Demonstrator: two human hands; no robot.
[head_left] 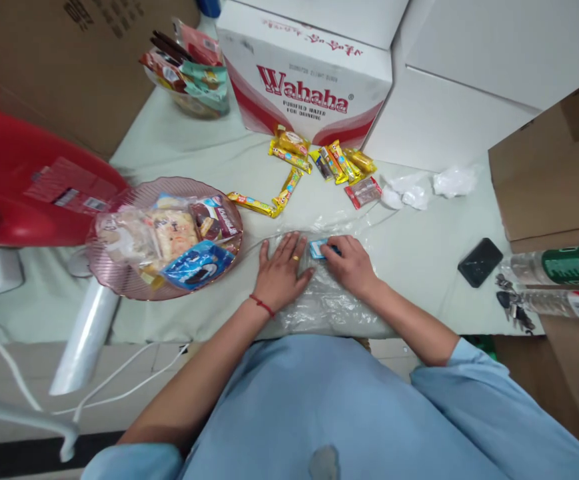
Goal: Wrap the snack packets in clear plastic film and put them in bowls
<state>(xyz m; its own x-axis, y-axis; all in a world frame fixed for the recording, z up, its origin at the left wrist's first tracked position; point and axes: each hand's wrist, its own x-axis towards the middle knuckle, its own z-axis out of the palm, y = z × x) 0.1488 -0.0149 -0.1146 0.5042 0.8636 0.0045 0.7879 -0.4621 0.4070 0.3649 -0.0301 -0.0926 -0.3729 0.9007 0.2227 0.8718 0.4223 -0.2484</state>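
Note:
My left hand [283, 272] lies flat with fingers spread on a clear plastic sheet or bag [324, 308], which is crumpled on the table in front of me. Close to its right, my right hand [352, 268] is closed over a small blue-and-white packet [316, 249], gripping its right end. The packet rests low over the plastic; its exact kind is not clear. Left of my hands, a pink glass fruit bowl [106, 277] holds several wrapped snacks, among them a blue packet [199, 267]. Yellow-wrapped snack bars [252, 203] lie beyond my hands.
A Wahaha water carton [309, 87] stands at the back, beside a bowl of snacks [202, 103]. Crumpled white plastic bundles [409, 190], a black phone [480, 262], keys [516, 310] and plastic bottles [569, 265] are on the right. A red container [39, 180] stands left.

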